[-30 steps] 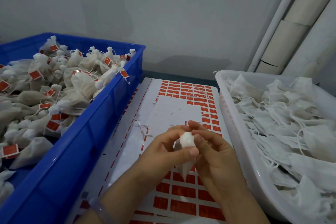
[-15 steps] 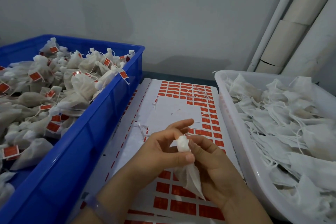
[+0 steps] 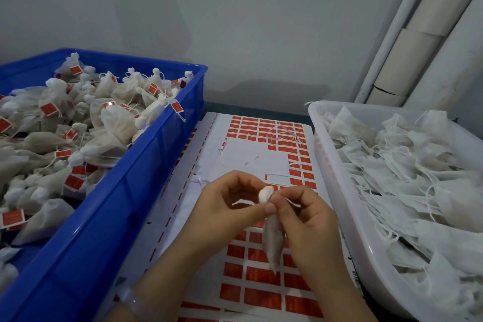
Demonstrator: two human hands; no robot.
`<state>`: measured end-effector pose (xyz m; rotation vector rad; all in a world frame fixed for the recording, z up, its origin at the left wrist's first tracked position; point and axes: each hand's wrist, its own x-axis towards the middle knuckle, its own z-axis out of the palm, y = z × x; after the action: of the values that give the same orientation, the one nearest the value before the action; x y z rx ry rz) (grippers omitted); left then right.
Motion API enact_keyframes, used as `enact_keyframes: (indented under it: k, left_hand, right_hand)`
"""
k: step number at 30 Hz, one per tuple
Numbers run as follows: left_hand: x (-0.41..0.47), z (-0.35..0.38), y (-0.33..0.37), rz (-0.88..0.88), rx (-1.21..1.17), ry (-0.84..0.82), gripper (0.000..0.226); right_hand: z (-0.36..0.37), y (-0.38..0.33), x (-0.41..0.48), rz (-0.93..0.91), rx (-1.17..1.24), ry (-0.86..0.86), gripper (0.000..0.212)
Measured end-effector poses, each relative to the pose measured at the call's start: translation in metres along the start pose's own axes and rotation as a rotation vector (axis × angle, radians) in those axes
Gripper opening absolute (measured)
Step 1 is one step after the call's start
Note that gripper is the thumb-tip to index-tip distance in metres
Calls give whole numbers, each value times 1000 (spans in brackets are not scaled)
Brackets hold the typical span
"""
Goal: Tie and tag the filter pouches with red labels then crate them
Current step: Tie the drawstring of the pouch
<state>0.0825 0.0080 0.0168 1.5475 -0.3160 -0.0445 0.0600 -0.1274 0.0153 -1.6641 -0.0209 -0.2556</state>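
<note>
A white filter pouch (image 3: 273, 240) hangs between my hands over the label sheet (image 3: 251, 277), its gathered top bunched into a small white knob. My left hand (image 3: 230, 201) pinches the pouch's neck with thumb and forefinger. My right hand (image 3: 305, 217) pinches the neck and its thin string from the other side. The sheet of red labels lies flat on the table; a large white patch in its middle has no labels on it. The blue crate (image 3: 146, 191) on the left holds several tied pouches carrying red tags.
A white bin (image 3: 347, 206) on the right is piled with loose pouches and trailing strings. Bits of cut string lie on the sheet's far half. A grey wall stands behind, with pale pipes (image 3: 407, 42) at the back right.
The pouch has swung down to hang below my fingers, and both hands have turned while keeping hold of its neck. My right fingers now pinch the string beside the knob.
</note>
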Motion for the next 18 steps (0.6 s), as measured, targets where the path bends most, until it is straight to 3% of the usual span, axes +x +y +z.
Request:
enact_keyframes:
  k: [4,12,18]
  left_hand:
    - [0,-3,4,75,106,-22,36]
    - [0,-10,6,141,194,-54,15]
    - [-2,-8,5,222,290,-4,16]
  right_hand:
    - [2,2,-2,-60,-64,-89,25]
    - [2,4,1,11,37,-117,32]
    - [2,6,1,40,88,-135,34]
